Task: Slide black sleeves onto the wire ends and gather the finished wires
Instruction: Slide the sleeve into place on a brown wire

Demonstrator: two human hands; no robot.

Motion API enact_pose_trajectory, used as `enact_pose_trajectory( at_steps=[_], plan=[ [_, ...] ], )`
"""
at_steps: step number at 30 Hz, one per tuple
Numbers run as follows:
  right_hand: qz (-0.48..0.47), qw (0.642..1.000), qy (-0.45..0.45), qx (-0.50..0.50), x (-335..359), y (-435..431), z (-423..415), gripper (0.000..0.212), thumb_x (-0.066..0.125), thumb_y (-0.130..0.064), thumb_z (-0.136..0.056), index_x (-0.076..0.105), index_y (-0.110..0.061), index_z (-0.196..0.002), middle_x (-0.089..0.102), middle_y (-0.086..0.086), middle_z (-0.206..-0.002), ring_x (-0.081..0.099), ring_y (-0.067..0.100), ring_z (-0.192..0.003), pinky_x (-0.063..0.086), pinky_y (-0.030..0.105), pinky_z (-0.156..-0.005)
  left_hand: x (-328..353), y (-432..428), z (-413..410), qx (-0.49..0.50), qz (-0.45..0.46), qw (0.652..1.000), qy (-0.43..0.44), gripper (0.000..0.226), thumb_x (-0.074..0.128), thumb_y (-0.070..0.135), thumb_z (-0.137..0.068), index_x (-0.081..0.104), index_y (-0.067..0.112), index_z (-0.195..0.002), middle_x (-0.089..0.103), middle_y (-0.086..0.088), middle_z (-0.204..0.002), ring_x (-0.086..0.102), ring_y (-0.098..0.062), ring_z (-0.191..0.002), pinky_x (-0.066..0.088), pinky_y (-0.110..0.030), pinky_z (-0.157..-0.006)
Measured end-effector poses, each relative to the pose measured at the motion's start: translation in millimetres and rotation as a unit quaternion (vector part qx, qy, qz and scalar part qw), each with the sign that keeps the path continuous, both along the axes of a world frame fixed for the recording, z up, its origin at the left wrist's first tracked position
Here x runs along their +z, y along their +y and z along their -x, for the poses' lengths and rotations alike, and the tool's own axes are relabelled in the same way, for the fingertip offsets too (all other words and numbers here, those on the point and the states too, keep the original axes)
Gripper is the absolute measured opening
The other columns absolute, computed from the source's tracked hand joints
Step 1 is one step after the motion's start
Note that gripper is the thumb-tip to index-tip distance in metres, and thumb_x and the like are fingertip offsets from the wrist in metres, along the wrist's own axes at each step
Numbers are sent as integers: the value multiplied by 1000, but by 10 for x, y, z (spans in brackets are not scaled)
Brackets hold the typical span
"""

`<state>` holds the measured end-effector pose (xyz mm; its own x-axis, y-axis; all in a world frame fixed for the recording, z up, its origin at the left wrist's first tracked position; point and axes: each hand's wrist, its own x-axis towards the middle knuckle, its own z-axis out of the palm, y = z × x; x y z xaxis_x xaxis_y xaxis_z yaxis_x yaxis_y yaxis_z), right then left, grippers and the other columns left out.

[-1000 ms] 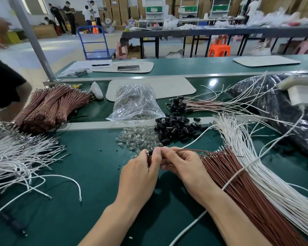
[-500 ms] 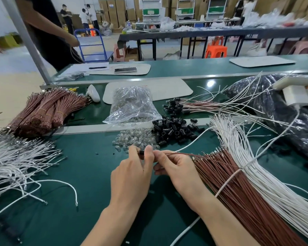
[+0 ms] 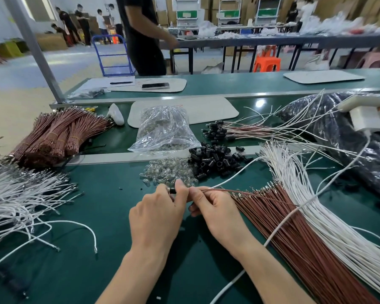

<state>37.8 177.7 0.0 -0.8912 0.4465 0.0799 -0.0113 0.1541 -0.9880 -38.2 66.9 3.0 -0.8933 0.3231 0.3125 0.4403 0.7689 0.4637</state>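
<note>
Sleeving is in hand: at the worktop's (image 3: 110, 205) centre, the left hand (image 3: 156, 216) pinches a black sleeve (image 3: 172, 190), and the right hand (image 3: 215, 209) clamps its fingers (image 3: 195, 194) on a brown wire (image 3: 228, 190) entering from 3 o'clock. Next, likely, the sleeve is seated and the wire joins the finished wires (image 3: 239, 129) at 1 o'clock.

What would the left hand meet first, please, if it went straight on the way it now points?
Probably the loose heap of small clear glass bulbs, lying just beyond the left hand; exact depth is hard to judge.
</note>
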Motion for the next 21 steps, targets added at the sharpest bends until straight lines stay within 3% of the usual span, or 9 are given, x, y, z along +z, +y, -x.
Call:
enact_pose_trajectory(
  at_steps=[3, 7, 13, 16, 21],
  plan=[
    [-36, 999, -15, -5, -43, -2, -3, 28, 54, -39, -103, 78, -26, -97, 76, -14, -91, 68, 4, -77, 54, 21, -73, -16, -17, 34, 2, 14, 1000, 9, 70, 14, 75, -90, 45, 18, -62, 58, -5, -60, 60, -34, -62, 44, -37, -60],
    [-39, 999, -17, -14, -58, -6, 5, 28, 54, -39, -103, 78, -26, -97, 76, -11, -91, 69, 7, -78, 58, 28, -77, -44, -11, 60, 15, 82, 996, 37, 80, 7, 74, -89, 57, 18, -61, 58, -4, -62, 64, -33, -65, 40, -34, -59],
    [16, 1000, -15, -12, -45, -5, 31, 27, 61, -34, -100, 79, -17, -91, 77, 1, -87, 68, 5, -72, 58, 26, -74, -77, -3, 83, -5, 71, 997, 21, 65, 13, 52, -97, 65, 19, -76, 66, -5, -67, 66, -34, -66, 42, -35, -58],
    [71, 997, -8, -4, -22, -1, 49, 21, 66, -26, -98, 80, -12, -92, 77, 4, -89, 65, 4, -70, 54, 19, -68, -98, 10, 67, -23, 20, 999, 10, 63, 8, 57, -98, 55, 22, -76, 62, 0, -64, 65, -32, -69, 39, -36, -59],
    [84, 996, 2, -2, 3, -18, 33, 23, 62, -23, -100, 81, -23, -87, 78, -5, -87, 63, 0, -69, 52, 16, -68, -82, 26, 38, -14, 22, 1000, -1, 71, -8, 72, -87, 40, 22, -68, 47, 3, -57, 61, -31, -68, 35, -37, -61]
  ],
)
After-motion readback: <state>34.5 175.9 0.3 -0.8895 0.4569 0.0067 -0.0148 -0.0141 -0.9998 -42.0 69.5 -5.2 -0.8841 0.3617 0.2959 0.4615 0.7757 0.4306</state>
